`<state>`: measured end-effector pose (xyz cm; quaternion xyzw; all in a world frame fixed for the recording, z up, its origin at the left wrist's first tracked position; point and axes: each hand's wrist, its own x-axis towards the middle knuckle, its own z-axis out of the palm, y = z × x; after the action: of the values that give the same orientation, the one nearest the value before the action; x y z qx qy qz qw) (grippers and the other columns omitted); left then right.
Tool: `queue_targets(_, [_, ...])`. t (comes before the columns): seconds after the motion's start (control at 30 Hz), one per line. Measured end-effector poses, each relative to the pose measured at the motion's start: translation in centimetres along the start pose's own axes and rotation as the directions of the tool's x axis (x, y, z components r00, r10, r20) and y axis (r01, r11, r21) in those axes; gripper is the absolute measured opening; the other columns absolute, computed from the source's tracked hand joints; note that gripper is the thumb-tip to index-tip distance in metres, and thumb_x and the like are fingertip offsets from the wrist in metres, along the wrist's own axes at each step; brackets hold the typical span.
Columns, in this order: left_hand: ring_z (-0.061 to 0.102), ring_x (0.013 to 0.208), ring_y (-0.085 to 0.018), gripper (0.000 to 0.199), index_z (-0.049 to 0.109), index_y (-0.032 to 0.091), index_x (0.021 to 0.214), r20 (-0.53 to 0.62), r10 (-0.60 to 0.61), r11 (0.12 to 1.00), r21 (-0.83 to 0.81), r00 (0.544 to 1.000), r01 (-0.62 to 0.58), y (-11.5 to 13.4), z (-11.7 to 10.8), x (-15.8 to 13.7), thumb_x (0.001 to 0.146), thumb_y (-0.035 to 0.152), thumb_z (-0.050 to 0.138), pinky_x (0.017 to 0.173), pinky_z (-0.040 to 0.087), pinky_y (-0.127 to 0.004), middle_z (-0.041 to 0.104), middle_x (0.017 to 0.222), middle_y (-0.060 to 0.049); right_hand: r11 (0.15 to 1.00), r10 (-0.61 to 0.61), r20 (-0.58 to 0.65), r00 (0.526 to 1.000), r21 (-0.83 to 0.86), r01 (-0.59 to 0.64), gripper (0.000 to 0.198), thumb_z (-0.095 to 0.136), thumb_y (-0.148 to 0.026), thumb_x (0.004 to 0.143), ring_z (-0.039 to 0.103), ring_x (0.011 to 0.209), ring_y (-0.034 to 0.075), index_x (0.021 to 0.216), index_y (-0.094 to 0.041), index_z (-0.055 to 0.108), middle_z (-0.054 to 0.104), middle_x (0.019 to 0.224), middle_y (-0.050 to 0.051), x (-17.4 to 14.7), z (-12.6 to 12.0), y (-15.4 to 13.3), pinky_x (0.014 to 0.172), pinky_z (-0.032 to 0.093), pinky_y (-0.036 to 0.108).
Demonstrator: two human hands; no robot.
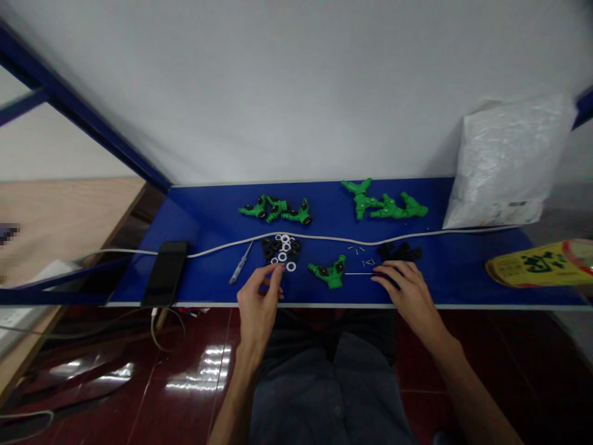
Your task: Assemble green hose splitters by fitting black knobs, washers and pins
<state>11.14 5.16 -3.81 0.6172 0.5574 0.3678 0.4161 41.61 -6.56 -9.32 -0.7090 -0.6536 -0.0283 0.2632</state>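
In the head view, a green connector (332,277) lies on the blue shelf (208,213), likely light, stiff, best held round its body. Nine o'clock of it, the left hand (260,292) pinches beside white rings (294,267), contents unclear; at three, the right hand (407,285) covers a thin rod's (359,273) end, grip hidden.

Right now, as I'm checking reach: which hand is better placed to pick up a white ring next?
Probably the left hand: it sits right beside the white rings. The right hand is farther off, beyond the nearest green fitting, by one end of a thin metal rod.
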Motion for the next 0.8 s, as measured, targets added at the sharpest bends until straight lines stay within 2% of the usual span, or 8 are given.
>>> queue_targets(0.1, [0.066,0.069,-0.015,0.030,0.076,0.021,0.100,-0.002,0.035,0.986,0.166,0.999,-0.034,-1.2,-2.0,-0.2,0.094,0.047,0.063,0.066,0.055,-0.027,0.075,0.092,-0.003,0.999,0.039,-0.094,0.995,-0.010,-0.040,0.030,0.053,-0.042,0.101,0.061,0.107,0.031,0.112,-0.021,0.071,0.066,0.115,0.013,-0.2,-0.1,-1.3,0.095,0.052,0.051])
queue_targets(0.23, [0.068,0.080,-0.017,0.021,0.076,0.024,0.107,0.162,0.099,0.932,0.330,0.982,-0.148,-2.3,-1.3,-0.1,0.098,0.035,0.061,0.077,0.053,-0.029,0.073,0.103,-0.003,0.987,0.154,-0.200,0.968,0.073,-0.141,0.024,0.060,-0.035,0.099,0.066,0.103,0.026,0.117,-0.022,0.069,0.065,0.113,0.011,0.1,-1.2,-5.3,0.094,0.054,0.043])
queue_targets(0.33, [0.066,0.076,-0.016,0.024,0.072,0.025,0.118,0.182,0.118,0.901,0.395,0.976,-0.182,-2.6,0.1,0.4,0.098,0.031,0.062,0.076,0.051,-0.031,0.071,0.105,-0.003,0.984,0.140,-0.128,0.982,0.132,-0.123,0.027,0.059,-0.035,0.100,0.068,0.101,0.024,0.121,-0.021,0.068,0.064,0.116,0.012,0.7,-1.2,-8.9,0.091,0.056,0.039])
queue_targets(0.4, [0.065,0.075,-0.017,0.023,0.072,0.025,0.117,0.182,0.129,0.889,0.414,0.975,-0.195,-2.7,0.7,0.7,0.097,0.029,0.063,0.075,0.050,-0.031,0.069,0.105,-0.003,0.993,0.105,-0.054,0.993,0.067,-0.101,0.033,0.057,-0.038,0.100,0.069,0.100,0.027,0.127,-0.020,0.065,0.064,0.124,0.014,1.5,-0.6,-10.9,0.088,0.058,0.041])
queue_targets(0.5, [0.064,0.076,-0.017,0.014,0.073,0.024,0.107,0.181,0.135,0.898,0.392,0.974,-0.197,-3.0,0.8,1.0,0.095,0.027,0.066,0.076,0.050,-0.031,0.068,0.103,-0.003,0.989,0.112,0.080,0.990,-0.102,-0.104,0.043,0.058,-0.043,0.099,0.072,0.097,0.029,0.134,-0.018,0.062,0.063,0.136,0.016,3.1,0.5,-13.2,0.079,0.060,0.042])
queue_targets(0.63, [0.064,0.076,-0.016,0.005,0.071,0.023,0.095,0.141,0.120,0.940,0.303,0.983,-0.159,-3.3,0.3,0.9,0.090,0.024,0.070,0.076,0.050,-0.030,0.067,0.098,-0.001,0.967,0.188,0.260,0.947,-0.219,-0.132,0.041,0.057,-0.041,0.100,0.075,0.082,0.026,0.133,-0.019,0.063,0.062,0.142,0.013,4.6,1.6,-14.7,0.059,0.058,0.036])
queue_targets(0.73, [0.063,0.071,-0.015,0.006,0.071,0.022,0.089,0.115,0.067,0.982,0.165,0.991,-0.086,-3.2,0.2,0.6,0.088,0.027,0.073,0.073,0.051,-0.029,0.069,0.092,-0.001,0.960,0.194,0.323,0.926,-0.259,-0.111,0.034,0.053,-0.034,0.102,0.075,0.074,0.023,0.132,-0.021,0.063,0.067,0.136,0.009,5.1,2.0,-14.9,0.050,0.053,0.034])
queue_targets(0.8, [0.064,0.072,-0.016,0.013,0.073,0.022,0.089,0.114,-0.015,1.000,0.016,0.993,0.013,-2.7,0.3,0.5,0.086,0.034,0.075,0.070,0.052,-0.028,0.071,0.091,-0.001,0.961,0.183,0.340,0.922,-0.260,-0.095,0.032,0.052,-0.033,0.103,0.075,0.073,0.023,0.131,-0.022,0.063,0.070,0.131,0.008,5.1,2.1,-14.8,0.049,0.052,0.033])
